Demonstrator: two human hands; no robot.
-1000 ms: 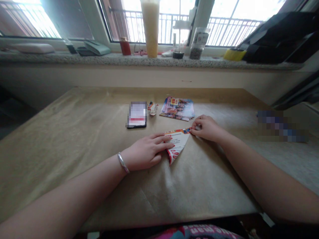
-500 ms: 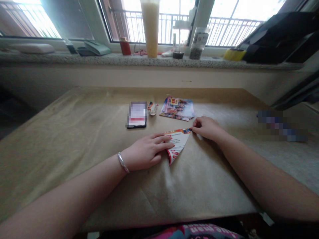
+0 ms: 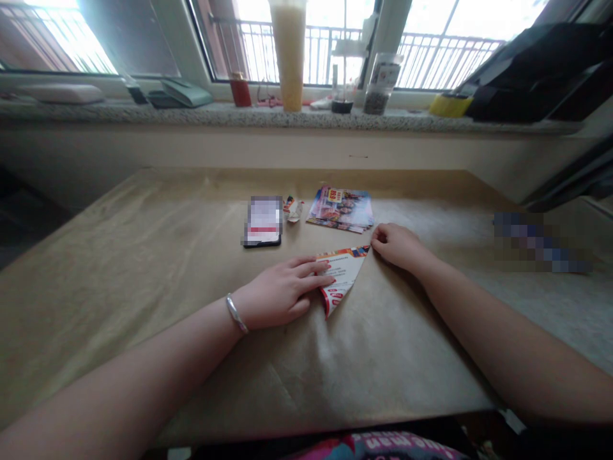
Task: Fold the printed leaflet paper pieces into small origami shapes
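Observation:
A printed paper flyer [image 3: 343,271], folded into a triangle with orange and red edges, lies on the table in front of me. My left hand [image 3: 287,291] rests flat on its left part, fingers stretched out and covering that side. At the flyer's upper right corner is my right hand [image 3: 395,246], thumb and finger closed in a pinch at the very tip of the paper. The curled fingers partly hide how much of the corner they hold.
Beyond the flyer lie a phone [image 3: 263,220], a crumpled paper scrap [image 3: 293,209] and a stack of colourful flyers [image 3: 341,207]. A blurred dark item [image 3: 541,243] lies at the right. Bottles and containers line the stone windowsill [image 3: 215,115].
My right hand has shifted slightly to the right at the corner, and more of the paper's tip shows. My left hand has stayed in place on the flyer.

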